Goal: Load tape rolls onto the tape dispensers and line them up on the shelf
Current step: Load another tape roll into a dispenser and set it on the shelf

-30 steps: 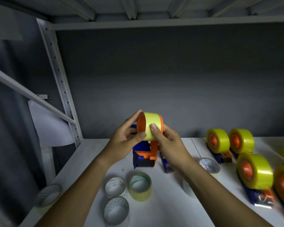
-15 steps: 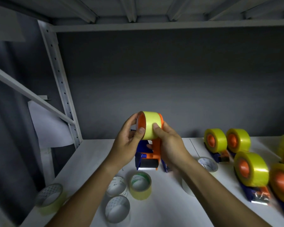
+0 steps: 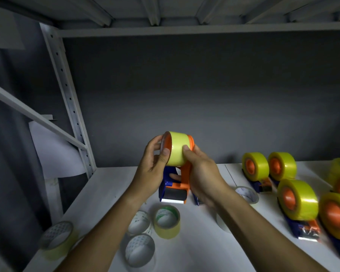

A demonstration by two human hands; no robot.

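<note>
The left hand (image 3: 152,166) and right hand (image 3: 201,173) had lifted the tape dispenser (image 3: 175,185) a bit higher above the shelf (image 3: 110,185). Both had their grip clamped on the yellow tape roll (image 3: 178,149), which sat almost fully on the orange wheel. It looked nearly ready to join the loaded dispensers (image 3: 296,201) on the right.
</note>
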